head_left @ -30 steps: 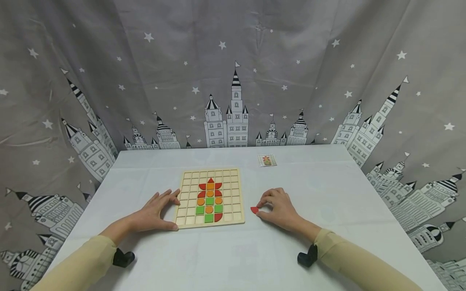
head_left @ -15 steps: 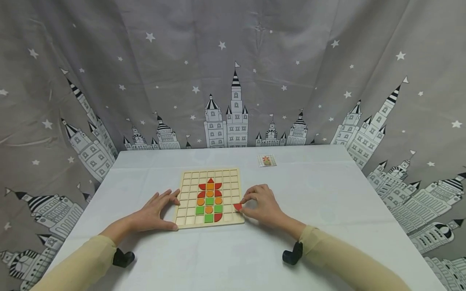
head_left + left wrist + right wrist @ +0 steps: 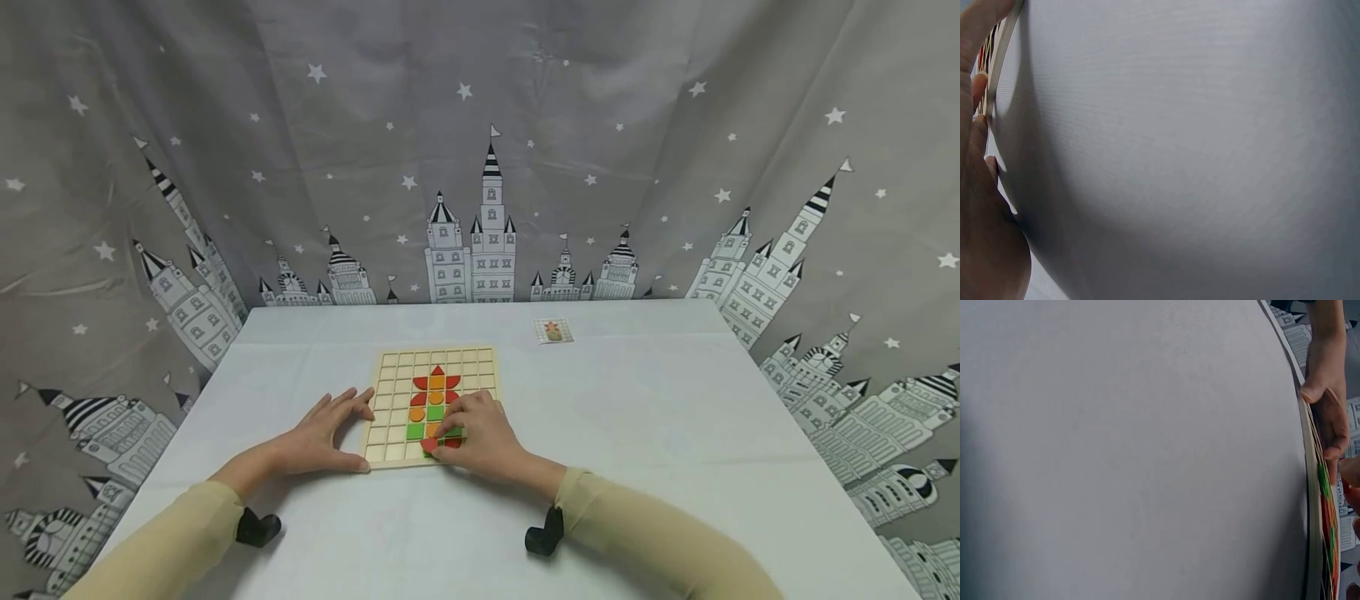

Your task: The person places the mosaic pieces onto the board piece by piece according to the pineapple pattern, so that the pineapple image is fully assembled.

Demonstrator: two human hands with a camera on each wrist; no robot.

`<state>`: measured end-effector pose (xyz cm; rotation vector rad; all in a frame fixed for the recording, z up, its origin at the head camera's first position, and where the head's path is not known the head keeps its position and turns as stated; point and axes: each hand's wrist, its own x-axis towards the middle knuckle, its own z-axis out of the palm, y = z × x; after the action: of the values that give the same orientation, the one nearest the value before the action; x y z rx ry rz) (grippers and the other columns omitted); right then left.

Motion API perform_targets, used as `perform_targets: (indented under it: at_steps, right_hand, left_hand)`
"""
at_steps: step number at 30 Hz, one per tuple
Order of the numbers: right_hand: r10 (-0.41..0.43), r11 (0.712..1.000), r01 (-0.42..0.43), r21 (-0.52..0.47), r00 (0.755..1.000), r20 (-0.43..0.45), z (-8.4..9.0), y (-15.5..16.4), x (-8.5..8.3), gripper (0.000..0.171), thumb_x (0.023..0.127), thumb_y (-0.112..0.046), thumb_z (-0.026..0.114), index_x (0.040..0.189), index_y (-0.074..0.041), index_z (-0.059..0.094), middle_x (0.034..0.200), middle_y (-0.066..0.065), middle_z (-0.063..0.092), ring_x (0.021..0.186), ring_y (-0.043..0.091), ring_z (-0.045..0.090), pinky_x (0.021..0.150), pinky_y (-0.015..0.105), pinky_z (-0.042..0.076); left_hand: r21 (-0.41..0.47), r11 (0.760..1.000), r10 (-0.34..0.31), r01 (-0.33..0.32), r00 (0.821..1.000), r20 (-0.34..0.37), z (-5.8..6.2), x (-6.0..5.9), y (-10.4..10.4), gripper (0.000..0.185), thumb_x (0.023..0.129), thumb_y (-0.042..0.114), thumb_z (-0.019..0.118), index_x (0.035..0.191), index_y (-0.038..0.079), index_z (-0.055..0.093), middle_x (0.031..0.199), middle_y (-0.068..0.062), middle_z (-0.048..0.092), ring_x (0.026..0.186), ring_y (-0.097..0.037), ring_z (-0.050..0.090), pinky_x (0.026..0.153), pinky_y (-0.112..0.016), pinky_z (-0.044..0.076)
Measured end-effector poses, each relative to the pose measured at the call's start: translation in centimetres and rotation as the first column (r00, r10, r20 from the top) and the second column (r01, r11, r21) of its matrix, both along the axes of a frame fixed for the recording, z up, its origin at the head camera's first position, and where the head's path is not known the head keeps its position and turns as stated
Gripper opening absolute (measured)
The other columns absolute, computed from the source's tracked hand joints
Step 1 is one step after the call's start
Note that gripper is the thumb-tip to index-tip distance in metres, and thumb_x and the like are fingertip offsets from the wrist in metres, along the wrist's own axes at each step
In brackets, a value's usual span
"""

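Observation:
A pale wooden grid board (image 3: 392, 402) lies on the table, with red, orange and green tiles forming a pattern in its middle columns. My right hand (image 3: 486, 437) pinches a red quarter-circle tile (image 3: 429, 445) between thumb and fingers, over the lower middle of the pattern. Some tiles there are hidden beneath that hand. At the board's left side my left hand (image 3: 318, 440) is spread, its fingertips touching the left edge and its thumb by the near left corner. In the right wrist view, the board (image 3: 1314, 537) shows only edge-on at the right.
A small picture card (image 3: 553, 331) with a similar coloured pattern on a grid lies toward the back of the white table (image 3: 637, 400). Behind the table hangs a grey curtain (image 3: 600, 92) printed with castles and stars.
My right hand has carried the red quarter-circle tile leftward from the table beside the board to above the pattern's lower part. The left hand has stayed at the board's edge.

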<state>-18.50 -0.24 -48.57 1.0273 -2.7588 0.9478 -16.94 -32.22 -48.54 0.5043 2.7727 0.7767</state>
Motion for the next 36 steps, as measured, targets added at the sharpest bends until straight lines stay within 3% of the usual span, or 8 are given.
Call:
perform_targets:
  at_steps: [15,24,36]
  right_hand:
    - [-0.062,0.997,0.066,0.029,0.990,-0.126,-1.3,-2.5,0.8,0.017,0.082,-0.042,0.083,0.089,-0.028,0.079,0.106,-0.012,0.060,0.105,0.013,0.047,0.088,0.032,0.042]
    - [-0.120,0.989,0.128,0.074,0.988,-0.102,-1.3,-3.2,1.0,0.017,0.080,-0.043,0.082,0.086,-0.029,0.077,0.107,-0.012,0.058,0.105,0.013,0.046,0.089,0.032,0.041]
    - [-0.097,0.992,0.102,0.069,0.993,-0.072,-0.9,-3.5,1.2,0.013,0.081,-0.038,0.078,0.090,-0.029,0.078,0.116,-0.008,0.060,0.113,0.016,0.046,0.098,0.035,0.041]
  left_hand:
    - [-0.003,1.000,-0.016,0.016,1.000,-0.008,0.0,-0.4,-0.1,0.072,0.072,0.062,0.085,0.124,0.023,0.053,0.167,-0.013,0.026,0.154,-0.044,0.010,0.123,-0.064,-0.002]
    - [-0.002,1.000,-0.008,0.008,1.000,0.003,0.1,-0.3,-0.1,0.073,0.072,0.063,0.085,0.124,0.023,0.053,0.168,-0.012,0.024,0.154,-0.043,0.009,0.123,-0.064,-0.002]
    - [0.009,1.000,-0.021,0.021,1.000,-0.005,0.2,-0.1,0.0,0.073,0.073,0.061,0.085,0.124,0.022,0.053,0.168,-0.014,0.025,0.154,-0.045,0.009,0.123,-0.065,-0.002]
